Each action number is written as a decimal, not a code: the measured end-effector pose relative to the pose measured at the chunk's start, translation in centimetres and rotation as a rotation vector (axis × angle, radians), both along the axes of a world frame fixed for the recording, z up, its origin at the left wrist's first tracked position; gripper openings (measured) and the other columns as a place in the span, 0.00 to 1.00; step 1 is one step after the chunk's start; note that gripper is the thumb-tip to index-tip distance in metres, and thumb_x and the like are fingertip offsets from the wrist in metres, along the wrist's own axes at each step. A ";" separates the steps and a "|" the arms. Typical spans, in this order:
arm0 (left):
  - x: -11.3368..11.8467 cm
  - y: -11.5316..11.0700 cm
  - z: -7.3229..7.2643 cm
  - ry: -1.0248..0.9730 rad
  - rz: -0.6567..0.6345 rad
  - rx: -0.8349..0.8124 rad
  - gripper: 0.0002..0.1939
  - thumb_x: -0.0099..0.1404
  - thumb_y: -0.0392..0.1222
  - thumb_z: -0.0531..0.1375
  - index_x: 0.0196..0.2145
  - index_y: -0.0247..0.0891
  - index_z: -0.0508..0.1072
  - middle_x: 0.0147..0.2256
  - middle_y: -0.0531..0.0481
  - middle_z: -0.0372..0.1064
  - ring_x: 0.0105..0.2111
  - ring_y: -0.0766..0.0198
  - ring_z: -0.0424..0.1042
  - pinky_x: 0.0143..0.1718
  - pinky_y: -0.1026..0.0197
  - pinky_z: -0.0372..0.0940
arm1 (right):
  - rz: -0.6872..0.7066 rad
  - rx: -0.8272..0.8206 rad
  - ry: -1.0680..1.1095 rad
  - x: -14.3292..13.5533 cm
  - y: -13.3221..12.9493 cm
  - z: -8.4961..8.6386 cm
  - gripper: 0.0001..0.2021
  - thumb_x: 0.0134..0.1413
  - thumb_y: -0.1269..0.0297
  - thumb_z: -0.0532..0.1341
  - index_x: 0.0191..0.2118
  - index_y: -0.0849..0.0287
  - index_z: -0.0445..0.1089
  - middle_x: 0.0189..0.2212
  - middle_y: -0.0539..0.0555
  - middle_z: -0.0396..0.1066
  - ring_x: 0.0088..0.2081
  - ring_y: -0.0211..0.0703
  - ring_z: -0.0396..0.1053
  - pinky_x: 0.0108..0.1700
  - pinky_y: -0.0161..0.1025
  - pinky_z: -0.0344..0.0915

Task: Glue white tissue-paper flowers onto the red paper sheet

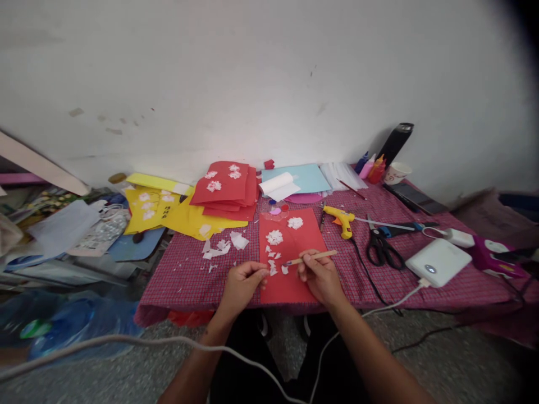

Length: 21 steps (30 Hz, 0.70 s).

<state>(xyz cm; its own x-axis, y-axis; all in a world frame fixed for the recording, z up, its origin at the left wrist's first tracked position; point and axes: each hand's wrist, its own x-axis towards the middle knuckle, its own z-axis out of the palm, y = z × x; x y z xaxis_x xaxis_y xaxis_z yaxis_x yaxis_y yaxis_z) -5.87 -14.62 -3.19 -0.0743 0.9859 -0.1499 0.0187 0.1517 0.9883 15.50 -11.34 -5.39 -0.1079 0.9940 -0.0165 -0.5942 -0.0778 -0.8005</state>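
In front of me lies a sheet of red paper [303,289] bearing two white ruffled paper flowers [275,237] and several small torn white paper pieces [272,267]. My right hand [320,276] grips a light wooden stick [324,254] over the sheet. The stick's dark-tinted tip is just above or touching a white scrap; I cannot tell which. At the sheet's left edge rests my left hand [244,286], its thumb and forefinger pinched together near the torn pieces. Whatever is between those fingertips is too small to make out.
Left of the sheet are white scraps [238,240] and stacked red papers [227,191] beside yellow ones [151,210]. On the right lie a yellow glue gun [343,219], black scissors [383,249] and a white power bank [438,262]. A pale cable [168,340] crosses in front.
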 end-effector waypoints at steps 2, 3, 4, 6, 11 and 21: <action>-0.1 0.7 0.1 0.053 -0.013 0.029 0.12 0.58 0.47 0.67 0.35 0.36 0.81 0.26 0.49 0.76 0.24 0.64 0.73 0.28 0.63 0.68 | 0.006 -0.005 0.001 0.0 0.0 0.1 0.08 0.54 0.60 0.70 0.34 0.59 0.76 0.21 0.49 0.72 0.19 0.34 0.64 0.21 0.32 0.60; 0.0 1.1 0.2 0.089 -0.019 0.051 0.11 0.59 0.47 0.66 0.35 0.37 0.81 0.26 0.49 0.77 0.25 0.63 0.73 0.29 0.62 0.68 | 0.007 -0.004 0.003 0.0 0.0 0.1 0.08 0.54 0.60 0.70 0.34 0.60 0.76 0.21 0.50 0.72 0.19 0.34 0.64 0.20 0.32 0.60; 0.2 1.5 0.3 0.132 -0.024 0.084 0.10 0.60 0.47 0.66 0.35 0.38 0.81 0.27 0.49 0.77 0.26 0.62 0.73 0.30 0.62 0.69 | 0.008 -0.003 0.006 0.0 0.0 0.0 0.08 0.54 0.60 0.70 0.35 0.60 0.76 0.21 0.50 0.72 0.19 0.34 0.64 0.21 0.32 0.60; 0.7 2.2 0.4 0.223 -0.031 0.178 0.09 0.61 0.45 0.65 0.36 0.41 0.82 0.31 0.48 0.79 0.30 0.60 0.75 0.35 0.60 0.69 | 0.011 -0.005 0.011 0.1 0.1 -0.1 0.08 0.55 0.61 0.70 0.35 0.59 0.76 0.21 0.49 0.72 0.19 0.34 0.64 0.21 0.32 0.60; 2.5 3.3 0.3 0.337 -0.155 0.377 0.08 0.62 0.41 0.64 0.38 0.46 0.83 0.38 0.47 0.80 0.41 0.54 0.76 0.50 0.52 0.66 | 0.009 -0.024 0.007 0.3 0.2 -0.6 0.08 0.55 0.60 0.70 0.36 0.59 0.76 0.21 0.50 0.72 0.19 0.35 0.64 0.22 0.33 0.61; -2.4 4.1 0.1 0.633 -0.040 0.481 0.09 0.66 0.39 0.59 0.40 0.44 0.80 0.41 0.46 0.78 0.44 0.54 0.74 0.51 0.53 0.65 | -0.007 -0.026 0.035 0.4 0.1 -0.7 0.06 0.56 0.61 0.69 0.37 0.58 0.76 0.21 0.50 0.72 0.20 0.35 0.64 0.24 0.34 0.63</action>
